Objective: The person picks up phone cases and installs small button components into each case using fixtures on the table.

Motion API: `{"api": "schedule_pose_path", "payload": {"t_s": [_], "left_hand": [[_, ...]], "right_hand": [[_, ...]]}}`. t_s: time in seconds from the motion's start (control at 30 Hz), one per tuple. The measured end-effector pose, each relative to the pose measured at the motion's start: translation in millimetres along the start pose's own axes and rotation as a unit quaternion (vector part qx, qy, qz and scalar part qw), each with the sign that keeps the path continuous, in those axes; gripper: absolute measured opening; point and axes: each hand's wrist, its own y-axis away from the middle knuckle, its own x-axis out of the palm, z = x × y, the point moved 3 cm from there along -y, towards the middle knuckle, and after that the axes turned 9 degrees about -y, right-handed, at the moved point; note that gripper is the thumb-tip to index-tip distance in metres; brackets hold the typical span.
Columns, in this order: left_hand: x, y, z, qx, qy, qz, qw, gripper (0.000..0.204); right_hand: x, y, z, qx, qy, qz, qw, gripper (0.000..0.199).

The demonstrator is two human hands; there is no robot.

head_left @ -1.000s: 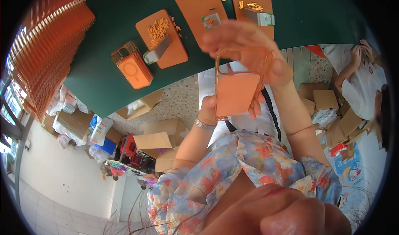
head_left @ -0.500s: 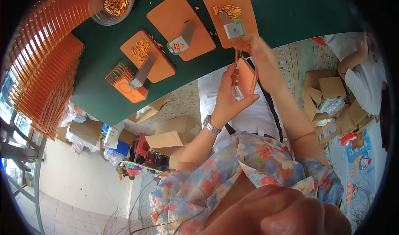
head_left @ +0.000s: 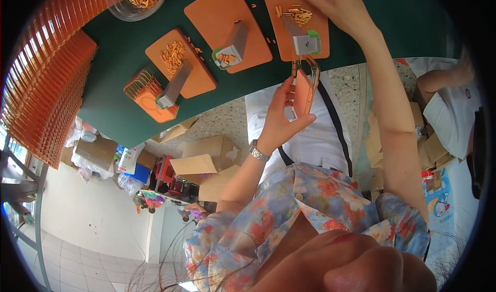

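My left hand (head_left: 283,120) is closed around a clear phone case with an orange-pink back (head_left: 301,98), held upright over my lap just off the table edge. My right hand (head_left: 347,9) reaches over the far end of an orange board (head_left: 321,45). Its thumb stretches out apart from the hand, nothing shows in its grasp, and its other fingers are partly cut off by the top of the picture. Small gold pieces (head_left: 300,17) lie on that board below the thumb. Beside them stands a grey block-shaped tool with green edges (head_left: 307,44).
More orange boards (head_left: 253,5) with grey tools stand on the green table (head_left: 116,75). A stack of phone cases (head_left: 150,95) lies near its front edge. Rows of orange cases (head_left: 57,101) rise at the left. A clear tub (head_left: 123,13) holds gold pieces. Someone in white (head_left: 449,103) sits right.
My right hand has left the phone case and moved up and forward over the orange board. The left hand still holds the case. The view has shifted slightly.
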Motion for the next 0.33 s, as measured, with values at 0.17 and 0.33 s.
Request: {"api": "schedule_pose_path", "payload": {"t_s": [0.17, 0.33], "left_hand": [[-4, -1, 0, -0.007, 0.015, -0.007, 1.000, 0.092], [-9, -1, -3, -0.008, -0.006, 0.000, 1.000, 0.092]], "right_hand": [[-10, 3, 8, -0.055, -0.013, 0.037, 0.998, 0.043], [-1, -1, -11, -0.033, 0.010, 0.034, 0.999, 0.046]]}}
